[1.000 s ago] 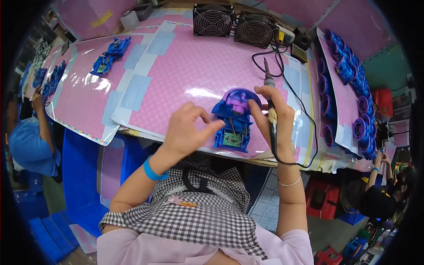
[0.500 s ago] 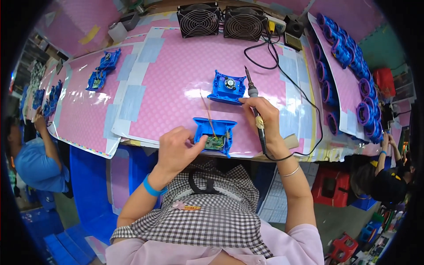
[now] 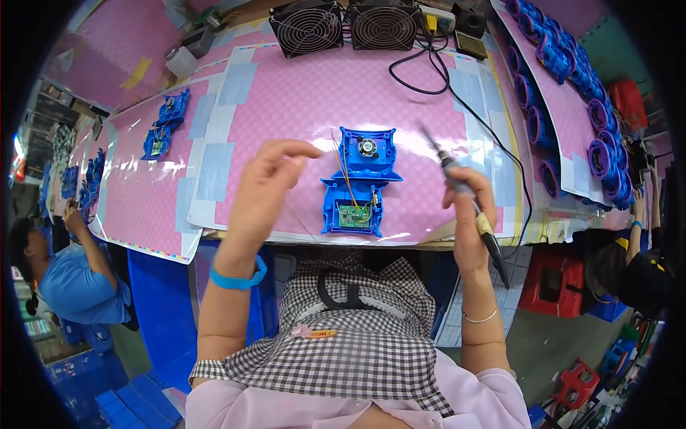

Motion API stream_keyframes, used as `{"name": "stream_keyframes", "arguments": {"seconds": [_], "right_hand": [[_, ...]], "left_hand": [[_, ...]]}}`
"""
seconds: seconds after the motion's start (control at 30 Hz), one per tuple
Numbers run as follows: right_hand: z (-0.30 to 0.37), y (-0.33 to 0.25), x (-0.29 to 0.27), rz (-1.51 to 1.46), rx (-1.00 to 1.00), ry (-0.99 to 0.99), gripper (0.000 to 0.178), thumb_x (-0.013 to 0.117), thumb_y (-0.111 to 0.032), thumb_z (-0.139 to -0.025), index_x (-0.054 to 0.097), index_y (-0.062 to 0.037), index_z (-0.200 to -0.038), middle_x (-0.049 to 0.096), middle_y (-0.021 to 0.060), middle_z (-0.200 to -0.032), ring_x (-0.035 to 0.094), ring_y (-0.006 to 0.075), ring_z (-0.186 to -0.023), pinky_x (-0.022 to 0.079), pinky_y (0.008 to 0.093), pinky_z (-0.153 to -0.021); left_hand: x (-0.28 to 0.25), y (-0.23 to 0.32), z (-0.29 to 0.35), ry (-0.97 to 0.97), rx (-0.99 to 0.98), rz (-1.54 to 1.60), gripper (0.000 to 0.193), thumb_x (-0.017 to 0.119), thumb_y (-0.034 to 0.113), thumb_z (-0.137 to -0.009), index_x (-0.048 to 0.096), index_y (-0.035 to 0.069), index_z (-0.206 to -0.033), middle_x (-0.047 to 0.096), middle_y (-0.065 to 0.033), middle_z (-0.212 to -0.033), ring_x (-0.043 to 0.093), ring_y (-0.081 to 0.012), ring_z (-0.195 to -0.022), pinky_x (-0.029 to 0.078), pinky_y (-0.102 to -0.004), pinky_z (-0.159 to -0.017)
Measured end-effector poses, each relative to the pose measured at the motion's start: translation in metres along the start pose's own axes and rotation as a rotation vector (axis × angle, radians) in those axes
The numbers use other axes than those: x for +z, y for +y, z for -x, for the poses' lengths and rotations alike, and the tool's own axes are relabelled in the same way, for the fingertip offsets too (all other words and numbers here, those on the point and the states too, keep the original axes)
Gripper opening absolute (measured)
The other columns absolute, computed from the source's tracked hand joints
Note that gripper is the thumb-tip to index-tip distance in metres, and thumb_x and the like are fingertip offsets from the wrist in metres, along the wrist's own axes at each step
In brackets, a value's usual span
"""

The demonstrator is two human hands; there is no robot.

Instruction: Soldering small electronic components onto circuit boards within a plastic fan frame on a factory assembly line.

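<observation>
A soldering iron is gripped in my right hand, its tip pointing up and left above the mat. My left hand hovers left of the blue housings, index finger stretched out and the other fingers loosely bent; nothing shows in it. The near blue housing half lies open with a green circuit board inside. Just beyond it, touching or nearly touching, is the far blue housing half with a small round speaker. Thin wires rise from the board, their upper ends loose beside the far half.
Two black fans stand at the back, with a black cable running on the right. Blue ring-shaped parts fill the right side. Another blue housing pair lies at left. A co-worker in blue sits at far left.
The far housing half has come up against the near one, which now sits straighter. My left hand has left the board and lifted leftward. The iron has moved right, away from the housings.
</observation>
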State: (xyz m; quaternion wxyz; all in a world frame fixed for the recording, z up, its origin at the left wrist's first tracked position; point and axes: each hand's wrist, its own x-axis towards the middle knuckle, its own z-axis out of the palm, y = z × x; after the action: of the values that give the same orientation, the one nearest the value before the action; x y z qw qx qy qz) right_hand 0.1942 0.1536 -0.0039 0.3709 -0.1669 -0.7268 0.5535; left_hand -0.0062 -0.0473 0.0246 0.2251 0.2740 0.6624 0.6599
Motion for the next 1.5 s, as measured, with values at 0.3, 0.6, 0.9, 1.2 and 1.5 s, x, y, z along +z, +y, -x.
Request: {"name": "stream_keyframes", "arguments": {"seconds": [0.3,0.6,0.9,1.2,1.5], "right_hand": [[0.014,0.014,0.022,-0.249,0.294,0.0,0.019,0.064,-0.006,-0.089,0.067,0.0014,-0.106,0.066,0.0045,-0.078,0.058,0.0061,-0.063,0.046,0.0184,-0.055],[0.009,0.018,0.025,-0.203,0.27,0.016,0.02,0.062,-0.008,-0.091,0.065,0.0051,-0.106,0.067,0.0114,-0.077,0.058,0.0119,-0.061,0.046,0.0228,-0.057],[0.008,0.019,0.024,-0.19,0.23,-0.007,0.019,0.065,-0.006,-0.088,0.068,0.0024,-0.105,0.068,0.0055,-0.08,0.06,0.0072,-0.067,0.046,0.0189,-0.058],[0.0,0.005,0.008,-0.079,0.169,0.007,0.018,0.063,-0.005,-0.088,0.066,0.0052,-0.103,0.066,0.0097,-0.076,0.057,0.0107,-0.059,0.044,0.022,-0.056],[-0.004,0.013,0.001,0.019,0.161,-0.06,0.016,0.064,-0.003,-0.087,0.067,0.0041,-0.102,0.065,0.0082,-0.076,0.057,0.009,-0.06,0.043,0.0203,-0.054]], "left_hand": [[0.048,-0.014,-0.009,0.075,0.321,-0.691,0.014,0.065,-0.002,-0.08,0.072,0.002,-0.091,0.064,-0.0087,-0.078,0.06,-0.0146,-0.063,0.046,-0.0297,-0.057],[0.055,-0.02,-0.015,0.131,0.345,-0.696,0.013,0.07,0.0,-0.075,0.07,0.003,-0.088,0.065,-0.0069,-0.073,0.058,-0.0136,-0.056,0.045,-0.0271,-0.052],[0.06,-0.023,-0.016,0.092,0.366,-0.729,0.009,0.062,0.001,-0.079,0.065,0.002,-0.087,0.059,-0.0132,-0.075,0.06,-0.0292,-0.066,0.048,-0.0394,-0.06],[0.066,-0.014,-0.011,0.065,0.412,-0.843,0.01,0.067,0.001,-0.078,0.066,0.002,-0.088,0.065,-0.0116,-0.077,0.064,-0.0252,-0.067,0.049,-0.0343,-0.059],[0.079,-0.03,-0.022,0.018,0.417,-0.85,0.012,0.065,0.002,-0.079,0.063,0.003,-0.091,0.064,-0.0119,-0.08,0.065,-0.0275,-0.072,0.05,-0.0375,-0.064]]}}
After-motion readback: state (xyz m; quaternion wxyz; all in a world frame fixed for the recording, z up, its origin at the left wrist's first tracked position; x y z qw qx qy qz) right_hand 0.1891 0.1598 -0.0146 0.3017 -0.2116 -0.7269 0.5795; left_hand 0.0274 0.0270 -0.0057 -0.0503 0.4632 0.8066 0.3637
